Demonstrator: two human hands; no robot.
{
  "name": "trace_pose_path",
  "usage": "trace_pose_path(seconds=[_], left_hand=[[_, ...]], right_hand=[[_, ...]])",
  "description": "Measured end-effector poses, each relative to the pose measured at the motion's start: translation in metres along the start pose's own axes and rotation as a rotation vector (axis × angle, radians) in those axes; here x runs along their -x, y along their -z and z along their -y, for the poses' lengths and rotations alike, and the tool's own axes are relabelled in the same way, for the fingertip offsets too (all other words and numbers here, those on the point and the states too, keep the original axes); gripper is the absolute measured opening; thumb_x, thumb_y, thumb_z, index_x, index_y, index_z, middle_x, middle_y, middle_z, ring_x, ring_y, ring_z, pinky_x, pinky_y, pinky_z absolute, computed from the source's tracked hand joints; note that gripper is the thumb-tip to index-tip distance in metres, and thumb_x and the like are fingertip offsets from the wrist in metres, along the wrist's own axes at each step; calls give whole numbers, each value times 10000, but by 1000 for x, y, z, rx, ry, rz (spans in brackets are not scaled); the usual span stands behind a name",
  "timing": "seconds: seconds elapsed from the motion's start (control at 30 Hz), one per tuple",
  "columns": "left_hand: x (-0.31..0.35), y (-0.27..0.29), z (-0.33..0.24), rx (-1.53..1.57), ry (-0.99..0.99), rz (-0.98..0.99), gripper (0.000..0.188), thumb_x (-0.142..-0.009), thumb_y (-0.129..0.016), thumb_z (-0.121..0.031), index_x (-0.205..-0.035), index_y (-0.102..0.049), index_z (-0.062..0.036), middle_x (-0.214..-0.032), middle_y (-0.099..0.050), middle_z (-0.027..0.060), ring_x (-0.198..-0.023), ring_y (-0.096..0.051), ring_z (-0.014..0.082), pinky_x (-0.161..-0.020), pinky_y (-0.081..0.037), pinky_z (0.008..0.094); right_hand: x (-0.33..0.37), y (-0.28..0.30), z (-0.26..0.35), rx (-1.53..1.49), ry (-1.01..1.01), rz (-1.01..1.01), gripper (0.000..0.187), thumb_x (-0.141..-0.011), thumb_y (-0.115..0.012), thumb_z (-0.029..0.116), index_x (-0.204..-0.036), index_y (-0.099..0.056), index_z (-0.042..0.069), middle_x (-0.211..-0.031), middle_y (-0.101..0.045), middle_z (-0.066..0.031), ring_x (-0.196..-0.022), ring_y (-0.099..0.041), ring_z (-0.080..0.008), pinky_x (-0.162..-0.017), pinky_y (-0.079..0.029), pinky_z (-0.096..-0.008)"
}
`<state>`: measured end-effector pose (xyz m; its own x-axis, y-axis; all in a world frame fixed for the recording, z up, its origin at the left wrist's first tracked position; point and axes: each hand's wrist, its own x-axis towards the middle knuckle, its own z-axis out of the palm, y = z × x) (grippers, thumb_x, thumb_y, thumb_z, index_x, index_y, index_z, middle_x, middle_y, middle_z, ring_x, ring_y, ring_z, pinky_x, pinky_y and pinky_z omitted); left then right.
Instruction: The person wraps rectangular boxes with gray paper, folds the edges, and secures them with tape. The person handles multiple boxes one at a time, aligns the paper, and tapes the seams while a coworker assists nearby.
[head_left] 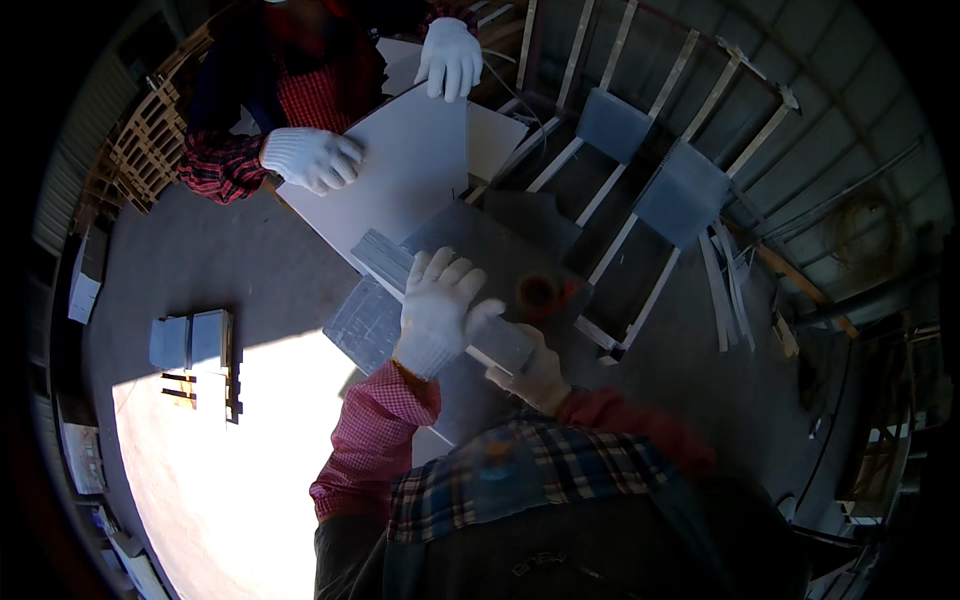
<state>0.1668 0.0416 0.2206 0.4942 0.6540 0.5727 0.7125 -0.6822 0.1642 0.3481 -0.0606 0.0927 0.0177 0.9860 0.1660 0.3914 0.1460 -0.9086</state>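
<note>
A long grey bar [504, 343], which looks like a stack of thin strips at its far end, lies slantwise over the dark worktable [455, 395]. My left hand [438, 312], in a white glove, is closed over the middle of this bar. At its near right end my right hand [535, 372], also gloved, grips it from the side and below; some of its fingers are hidden. Just beyond lies a large pale panel [410, 165], its near corner close to the bar. A scuffed grey sheet [368, 322] is left of my left hand.
Across the table a co-worker's gloved hands [312, 158] rest on the pale panel. To the right a slatted metal frame [640, 250] carries grey square panels [683, 192]. A dark round object [537, 292] sits on the table. Stacked panels [190, 342] stand on the floor at left.
</note>
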Motion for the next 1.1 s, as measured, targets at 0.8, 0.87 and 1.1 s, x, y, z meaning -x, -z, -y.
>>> trace_pose_path(seconds=[0.8,0.87,1.1], left_hand=[[8,-26,-43,158,30,41,217,-845,-651,-252,-762,-711,-61,-823,-714,104,-922,-649,314,-904,-477,494],[9,-28,-41,168,36,58,215,-847,-652,-255,-770,-716,-64,-831,-716,102,-932,-652,313,-925,-476,507],[13,-24,-40,148,53,62,193,-848,-671,-261,-794,-725,-84,-858,-720,93,-973,-660,316,-1014,-454,548]], right_hand=[[-6,-14,-29,95,158,55,609,-804,-893,277,-1317,-600,130,-1176,-712,-105,-1045,-727,-248,-911,-595,-346],[-8,-21,-40,79,188,70,590,-798,-896,270,-1291,-605,129,-1157,-711,-102,-1057,-720,-246,-915,-588,-343],[-11,2,7,-78,61,57,586,-773,-910,245,-1250,-593,121,-1151,-694,-111,-1076,-702,-291,-917,-570,-360]])
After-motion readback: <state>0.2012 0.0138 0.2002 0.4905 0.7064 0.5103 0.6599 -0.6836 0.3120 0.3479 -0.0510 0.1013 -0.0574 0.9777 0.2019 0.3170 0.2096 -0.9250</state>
